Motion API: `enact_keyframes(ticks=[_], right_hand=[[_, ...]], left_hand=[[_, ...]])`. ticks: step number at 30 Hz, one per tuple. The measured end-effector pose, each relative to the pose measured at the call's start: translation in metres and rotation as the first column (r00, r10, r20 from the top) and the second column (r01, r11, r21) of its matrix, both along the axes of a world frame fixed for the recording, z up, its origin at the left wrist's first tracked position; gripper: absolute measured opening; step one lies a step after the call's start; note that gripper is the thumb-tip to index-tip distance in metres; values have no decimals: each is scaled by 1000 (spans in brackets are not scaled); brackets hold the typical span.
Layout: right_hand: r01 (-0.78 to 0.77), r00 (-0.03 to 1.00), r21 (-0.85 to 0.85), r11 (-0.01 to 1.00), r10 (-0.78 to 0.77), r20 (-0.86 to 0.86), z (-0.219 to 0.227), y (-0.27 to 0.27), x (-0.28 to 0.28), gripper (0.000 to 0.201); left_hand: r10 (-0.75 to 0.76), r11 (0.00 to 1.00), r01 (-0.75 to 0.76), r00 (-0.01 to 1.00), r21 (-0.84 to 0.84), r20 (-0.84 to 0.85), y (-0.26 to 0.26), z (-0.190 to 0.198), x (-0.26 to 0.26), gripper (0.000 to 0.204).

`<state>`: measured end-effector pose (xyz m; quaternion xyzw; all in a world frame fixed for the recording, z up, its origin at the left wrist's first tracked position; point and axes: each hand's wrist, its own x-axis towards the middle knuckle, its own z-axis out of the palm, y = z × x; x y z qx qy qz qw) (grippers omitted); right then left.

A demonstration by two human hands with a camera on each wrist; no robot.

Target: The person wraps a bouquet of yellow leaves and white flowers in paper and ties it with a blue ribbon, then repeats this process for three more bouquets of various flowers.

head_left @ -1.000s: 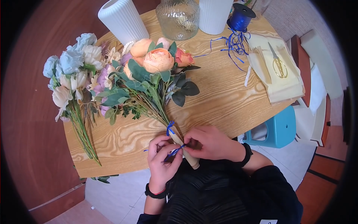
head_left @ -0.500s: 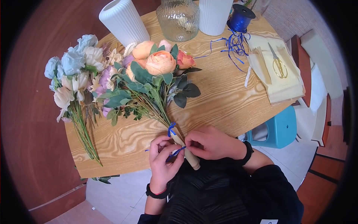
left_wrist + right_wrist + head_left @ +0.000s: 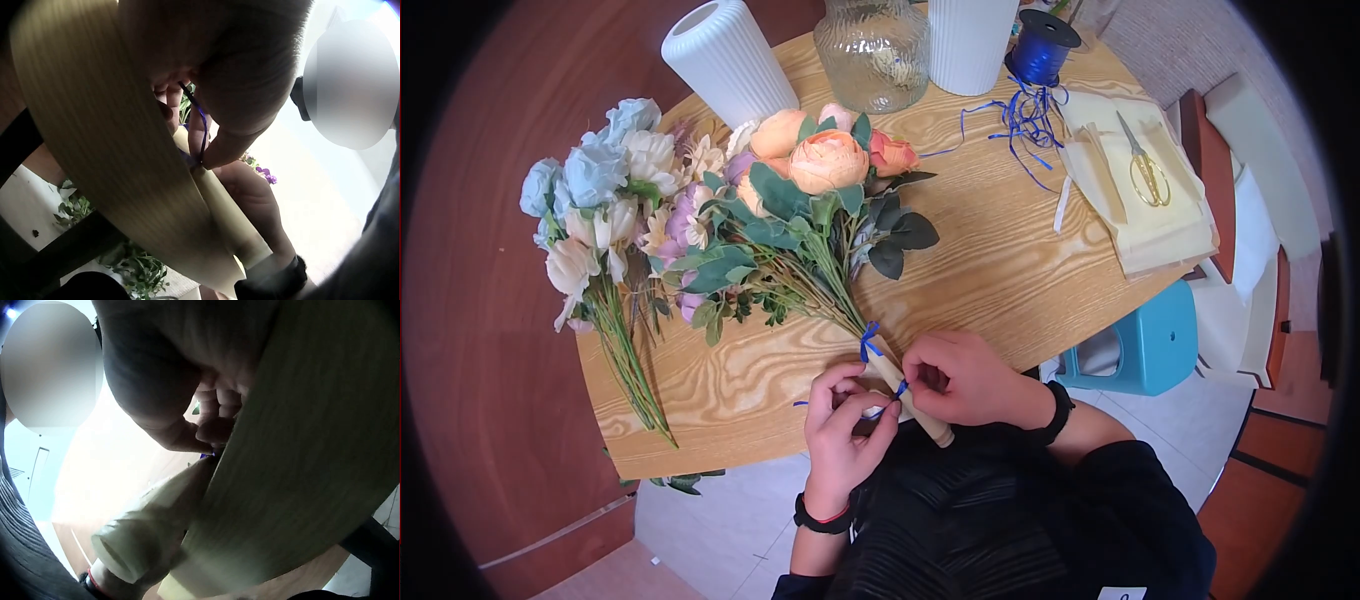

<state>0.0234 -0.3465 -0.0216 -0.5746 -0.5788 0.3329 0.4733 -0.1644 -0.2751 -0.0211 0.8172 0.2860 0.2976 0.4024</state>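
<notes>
A bouquet of artificial flowers, peach and coral blooms with green leaves, lies on the table with its stems toward me. Pale paper wraps the stem ends, and a blue ribbon bow sits at the wrap's upper end. Lower down, a second blue ribbon crosses the wrap. My left hand pinches this ribbon between thumb and finger. From the other side my right hand pinches it close to the paper. The paper roll's open end shows in the right wrist view.
Blue and white flowers lie at the left. White ribbed vases and a glass vase stand at the back. A blue ribbon spool and gold-handled scissors on pale paper sheets are at the right, above a teal stool.
The wrapped stem end has swung slightly to the right, and both hands have shifted a little with it. The lower ribbon stays pinched between them.
</notes>
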Motion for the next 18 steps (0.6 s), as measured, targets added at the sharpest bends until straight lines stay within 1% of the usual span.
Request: enact_keyframes(ticks=[4, 6, 8, 10, 13, 16, 18], right_hand=[[81, 994, -19, 997, -82, -74, 3, 0, 0, 13], [95, 980, -62, 994, -104, -167, 2, -2, 1, 13], [95, 956, -105, 990, -120, -268, -1, -4, 2, 13], [80, 917, -147, 986, -131, -377, -6, -5, 2, 14], [-3, 812, -250, 968, -143, -566, -3, -6, 4, 15], [-2, 724, -206, 978, -141, -676, -6, -5, 2, 16], [-32, 693, -234, 972, -147, -706, -5, -6, 3, 16]], left_hand=[[3, 999, -4, 1000, -47, -9, -1, 0, -1, 13], [6, 997, -6, 1000, -74, -11, -2, 0, -1, 13], [8, 998, -9, 1000, -67, -12, -2, -2, -2, 13], [12, 998, -13, 1000, -68, -15, -1, -3, -3, 13], [20, 996, -22, 1000, -86, -21, -2, -2, -3, 14], [27, 993, -29, 999, -111, -25, -2, -4, -4, 14], [24, 993, -27, 999, -114, -29, -2, -4, -5, 13]])
